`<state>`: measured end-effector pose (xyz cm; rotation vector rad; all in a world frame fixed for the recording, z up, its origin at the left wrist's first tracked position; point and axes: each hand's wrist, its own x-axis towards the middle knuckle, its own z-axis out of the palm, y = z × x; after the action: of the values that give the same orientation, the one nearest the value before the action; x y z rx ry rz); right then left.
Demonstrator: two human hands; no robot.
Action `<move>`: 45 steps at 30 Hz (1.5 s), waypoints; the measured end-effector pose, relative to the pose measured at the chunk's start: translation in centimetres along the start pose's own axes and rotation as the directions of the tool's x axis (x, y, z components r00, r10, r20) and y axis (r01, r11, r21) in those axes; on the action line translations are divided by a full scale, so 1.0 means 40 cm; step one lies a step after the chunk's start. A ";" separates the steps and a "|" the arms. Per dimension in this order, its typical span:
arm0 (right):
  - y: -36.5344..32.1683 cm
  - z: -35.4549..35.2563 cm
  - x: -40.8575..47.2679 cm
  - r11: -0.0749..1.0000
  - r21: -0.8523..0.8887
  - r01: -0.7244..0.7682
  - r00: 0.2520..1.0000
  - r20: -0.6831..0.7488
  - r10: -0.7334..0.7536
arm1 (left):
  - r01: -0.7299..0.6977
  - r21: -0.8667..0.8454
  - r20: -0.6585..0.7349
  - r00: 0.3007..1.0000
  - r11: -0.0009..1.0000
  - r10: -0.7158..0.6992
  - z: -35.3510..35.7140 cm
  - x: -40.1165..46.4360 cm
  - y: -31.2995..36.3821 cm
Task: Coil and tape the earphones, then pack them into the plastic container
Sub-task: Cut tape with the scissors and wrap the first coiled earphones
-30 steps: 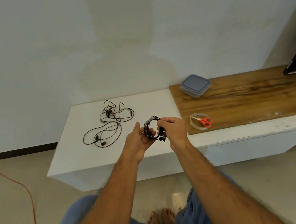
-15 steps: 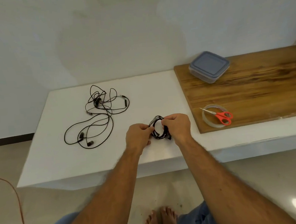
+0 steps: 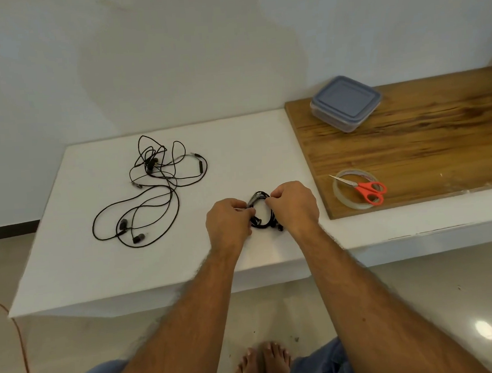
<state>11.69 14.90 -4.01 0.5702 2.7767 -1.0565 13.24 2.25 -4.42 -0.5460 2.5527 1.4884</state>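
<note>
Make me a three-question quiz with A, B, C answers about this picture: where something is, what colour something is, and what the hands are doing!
1. Where are the scissors?
A. on the tape roll
B. on the floor
C. inside the container

2. What colour are the scissor handles?
A. green
B. red
C. yellow

3. Is the plastic container open?
A. lid off
B. lid on
C. tipped over

Answers: 1 A, they lie across the roll on the wooden board. 2 B, the handles are red. 3 B, the blue lid sits on top, while the left hand and right hand hold the coiled earphones.
</note>
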 end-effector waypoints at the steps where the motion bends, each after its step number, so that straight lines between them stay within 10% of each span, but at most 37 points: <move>1: 0.003 -0.001 0.003 1.000 -0.003 0.007 1.000 0.006 -0.007 | 0.001 -0.001 -0.002 1.000 1.000 -0.001 0.001 0.001 0.000; 20: 0.032 -0.069 0.025 0.963 0.270 0.000 1.000 0.025 -0.007 | -0.080 -0.006 -0.063 0.995 0.997 0.080 -0.009 -0.025 0.032; 32: 0.190 -0.347 0.031 0.999 0.026 0.033 0.975 -0.221 -0.026 | -0.263 0.111 0.068 0.964 0.958 0.256 0.125 -0.069 0.130; 45: 0.285 -0.367 0.035 0.995 0.078 0.067 0.997 -0.049 -0.064 | -0.247 0.149 0.230 0.950 0.957 0.209 0.292 -0.092 0.180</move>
<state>15.16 32.84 -0.38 0.5223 2.8218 -1.1871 13.21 16.42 -3.34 -0.0624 2.6093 1.2841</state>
